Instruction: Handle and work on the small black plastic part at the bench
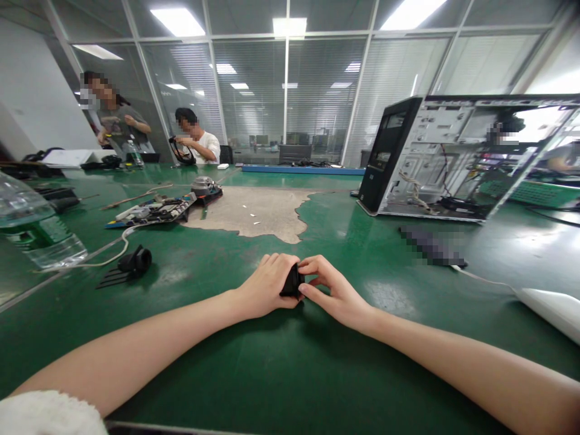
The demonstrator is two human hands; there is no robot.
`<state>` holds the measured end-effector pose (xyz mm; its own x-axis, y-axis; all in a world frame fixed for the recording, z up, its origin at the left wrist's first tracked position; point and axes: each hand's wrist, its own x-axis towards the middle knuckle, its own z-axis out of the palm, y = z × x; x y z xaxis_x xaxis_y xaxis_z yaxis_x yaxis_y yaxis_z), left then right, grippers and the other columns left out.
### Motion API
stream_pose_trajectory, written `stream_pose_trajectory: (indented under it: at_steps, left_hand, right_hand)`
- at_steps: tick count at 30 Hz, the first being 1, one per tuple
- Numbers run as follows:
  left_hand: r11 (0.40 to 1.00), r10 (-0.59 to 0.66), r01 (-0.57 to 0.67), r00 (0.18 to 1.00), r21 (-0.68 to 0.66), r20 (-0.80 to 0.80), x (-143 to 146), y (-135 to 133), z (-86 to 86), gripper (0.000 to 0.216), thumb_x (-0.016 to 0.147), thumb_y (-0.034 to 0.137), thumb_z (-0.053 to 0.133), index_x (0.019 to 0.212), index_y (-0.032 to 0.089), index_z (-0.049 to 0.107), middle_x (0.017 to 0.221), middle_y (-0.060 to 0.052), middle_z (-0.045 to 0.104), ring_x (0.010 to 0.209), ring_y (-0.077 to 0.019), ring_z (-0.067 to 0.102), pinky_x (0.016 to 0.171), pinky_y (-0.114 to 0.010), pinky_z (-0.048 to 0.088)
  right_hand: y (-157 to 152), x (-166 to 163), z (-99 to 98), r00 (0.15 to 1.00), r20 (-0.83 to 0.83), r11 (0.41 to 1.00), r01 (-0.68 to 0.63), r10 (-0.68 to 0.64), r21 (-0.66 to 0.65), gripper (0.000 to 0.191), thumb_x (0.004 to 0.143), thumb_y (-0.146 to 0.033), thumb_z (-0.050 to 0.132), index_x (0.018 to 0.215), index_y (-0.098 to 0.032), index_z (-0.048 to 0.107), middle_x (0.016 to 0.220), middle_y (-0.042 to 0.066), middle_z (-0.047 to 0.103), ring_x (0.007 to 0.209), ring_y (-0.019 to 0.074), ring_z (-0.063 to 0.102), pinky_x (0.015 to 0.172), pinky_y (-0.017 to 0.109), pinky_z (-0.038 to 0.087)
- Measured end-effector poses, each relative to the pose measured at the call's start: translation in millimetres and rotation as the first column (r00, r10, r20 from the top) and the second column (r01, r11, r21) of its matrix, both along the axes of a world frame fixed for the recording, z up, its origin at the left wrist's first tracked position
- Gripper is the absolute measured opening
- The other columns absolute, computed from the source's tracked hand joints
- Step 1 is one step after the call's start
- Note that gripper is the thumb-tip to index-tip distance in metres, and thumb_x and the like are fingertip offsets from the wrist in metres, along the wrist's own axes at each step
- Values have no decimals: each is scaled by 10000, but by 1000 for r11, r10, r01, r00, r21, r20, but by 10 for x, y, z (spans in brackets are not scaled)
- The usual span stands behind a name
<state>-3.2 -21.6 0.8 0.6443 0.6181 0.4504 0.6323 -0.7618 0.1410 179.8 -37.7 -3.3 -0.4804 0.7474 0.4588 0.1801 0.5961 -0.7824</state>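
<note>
Head view shows the left hand and the right hand meeting low over the green desk. Both are closed on a small black part, pinched between their fingertips near the desk's front middle. Whether the part is being pressed together or pulled apart cannot be told. An open computer case lies on its side at the right, and a circuit board lies out at the left, so the stripping looks well begun. The small part itself seems mid-handling, not yet set down.
</note>
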Motion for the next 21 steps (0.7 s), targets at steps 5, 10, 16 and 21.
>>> stream_pose_trajectory:
  at_steps: [5, 10, 16, 21]
  left_hand:
    - [1000, 7, -7, 1000, -7, 10, 8, 4, 4, 489, 679, 313, 606, 1079, 175, 362, 1009, -72, 523, 885, -244, 474, 751, -362, 350]
    - [1000, 2, -2, 1000, -13, 11, -2, 8, -1, 513, 669, 298, 613, 1097, 176, 356, 1021, -73, 522, 901, -247, 476, 765, -366, 350]
    - [1000, -5, 6, 1000, -10, 26, -2, 14, -10, 514, 658, 296, 615, 1092, 182, 363, 1020, -71, 519, 895, -245, 478, 760, -367, 353]
    - [1000, -2, 2, 1000, -1, 18, 6, 10, -4, 495, 680, 312, 605, 1087, 172, 362, 1007, -74, 521, 888, -243, 477, 753, -364, 354]
  right_hand:
    - [23, -15, 9, 1000, -21, 995, 7, -10, -103, 225, 805, -237, 533, 1012, -225, 447, 1023, 51, 467, 964, 175, 525, 724, 319, 538]
    - [12, -16, 14, 1000, 10, 987, -7, 9, -162, 234, 806, -246, 529, 1020, -209, 442, 996, 52, 492, 957, 177, 531, 739, 334, 538]
    - [-18, 4, 23, 1000, 8, 999, -1, 1, 52, 143, 815, -228, 513, 957, -230, 500, 1094, 59, 444, 1023, 180, 487, 792, 326, 522]
    - [10, -14, 26, 999, 2, 996, 38, -38, -83, 229, 803, -243, 529, 1018, -224, 452, 1044, 60, 476, 1002, 188, 514, 738, 327, 531]
